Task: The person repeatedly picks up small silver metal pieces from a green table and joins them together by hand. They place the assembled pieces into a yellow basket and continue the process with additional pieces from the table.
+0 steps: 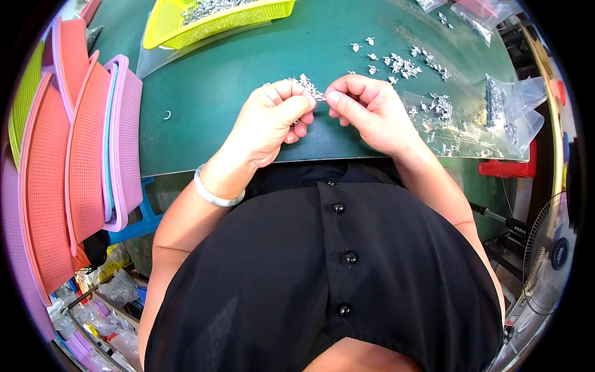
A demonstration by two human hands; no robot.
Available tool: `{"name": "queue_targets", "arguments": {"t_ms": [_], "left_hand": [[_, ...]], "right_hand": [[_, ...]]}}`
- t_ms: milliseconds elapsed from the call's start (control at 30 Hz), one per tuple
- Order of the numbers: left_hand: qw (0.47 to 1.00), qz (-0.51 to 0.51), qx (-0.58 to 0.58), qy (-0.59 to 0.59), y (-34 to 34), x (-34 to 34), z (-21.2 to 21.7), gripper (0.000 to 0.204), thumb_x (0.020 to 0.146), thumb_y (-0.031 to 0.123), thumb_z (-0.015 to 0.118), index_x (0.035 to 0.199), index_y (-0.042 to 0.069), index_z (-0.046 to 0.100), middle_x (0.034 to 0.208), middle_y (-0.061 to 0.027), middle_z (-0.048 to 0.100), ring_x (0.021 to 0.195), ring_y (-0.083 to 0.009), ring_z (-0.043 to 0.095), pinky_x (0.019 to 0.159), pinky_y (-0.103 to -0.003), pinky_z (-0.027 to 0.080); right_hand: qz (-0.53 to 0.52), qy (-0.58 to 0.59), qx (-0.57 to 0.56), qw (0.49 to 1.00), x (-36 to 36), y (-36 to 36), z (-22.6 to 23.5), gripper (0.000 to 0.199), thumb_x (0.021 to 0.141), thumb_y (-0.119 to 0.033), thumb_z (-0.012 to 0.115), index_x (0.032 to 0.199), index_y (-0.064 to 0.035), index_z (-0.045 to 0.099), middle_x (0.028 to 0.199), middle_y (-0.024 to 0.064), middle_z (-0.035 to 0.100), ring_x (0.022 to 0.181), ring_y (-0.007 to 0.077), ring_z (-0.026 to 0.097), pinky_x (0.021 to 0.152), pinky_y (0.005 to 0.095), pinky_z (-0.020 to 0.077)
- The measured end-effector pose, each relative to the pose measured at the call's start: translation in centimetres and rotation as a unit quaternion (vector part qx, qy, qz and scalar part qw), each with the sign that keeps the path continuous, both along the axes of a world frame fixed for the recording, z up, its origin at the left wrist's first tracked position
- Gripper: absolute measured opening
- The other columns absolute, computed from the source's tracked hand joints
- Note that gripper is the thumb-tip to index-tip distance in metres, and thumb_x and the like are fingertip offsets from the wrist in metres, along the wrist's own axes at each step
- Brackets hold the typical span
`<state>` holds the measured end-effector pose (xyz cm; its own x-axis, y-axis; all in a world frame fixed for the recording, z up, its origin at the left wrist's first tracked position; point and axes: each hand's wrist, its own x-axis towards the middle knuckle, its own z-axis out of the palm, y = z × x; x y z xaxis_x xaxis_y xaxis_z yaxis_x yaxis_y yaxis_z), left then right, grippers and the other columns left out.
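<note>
Both my hands meet just above the near edge of the green table (204, 118). My left hand (280, 115) is closed in a pinch, with small silvery metal pieces (305, 84) showing behind its fingers. Close beside it, my right hand (365, 105) pinches too, and a tiny bit of metal shows between the two sets of fingertips. The exact kind of these pieces is too small to make out. Further right lie a loose cluster of similar metal parts (404, 66) and a smaller pile (441, 106).
A yellow-green basket (217, 32) of metal parts stands at the back. Stacked pink and purple baskets (127, 136) rise at the left. One small curved hook (167, 115) lies alone. Clear bags of parts (511, 115) sit at the right, above a fan (548, 254).
</note>
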<state>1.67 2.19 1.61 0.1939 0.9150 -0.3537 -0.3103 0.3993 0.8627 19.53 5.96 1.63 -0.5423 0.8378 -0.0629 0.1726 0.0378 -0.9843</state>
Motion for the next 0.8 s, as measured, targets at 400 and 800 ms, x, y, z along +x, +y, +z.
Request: {"name": "queue_targets", "arguments": {"t_ms": [400,800], "left_hand": [[0.996,0.003,0.015,0.084,-0.32,0.42,0.0,0.008,0.083,0.011,0.054,0.077,0.007,0.057,0.062,-0.0003,0.053,0.047,-0.0035,0.044,0.039,-0.015,0.031],[0.998,-0.014,0.0,0.062,-0.46,0.36,-0.28,0.015,0.088,0.017,0.05,0.076,0.008,0.054,0.062,0.0,0.052,0.046,-0.0041,0.042,0.039,-0.017,0.028]], "right_hand": [[-0.008,-0.062,0.177,0.982,-0.19,-0.29,0.03,0.012,0.083,-0.012,0.054,0.081,0.0001,0.057,0.064,0.0096,0.056,0.059,0.0122,0.051,0.055,0.0277,0.0424],[0.034,0.002,-0.032,0.999,-0.15,0.22,-0.18,0.019,0.084,-0.018,0.05,0.075,-0.0015,0.053,0.06,-0.0014,0.048,0.058,0.0059,0.041,0.053,0.0228,0.0344]]}}
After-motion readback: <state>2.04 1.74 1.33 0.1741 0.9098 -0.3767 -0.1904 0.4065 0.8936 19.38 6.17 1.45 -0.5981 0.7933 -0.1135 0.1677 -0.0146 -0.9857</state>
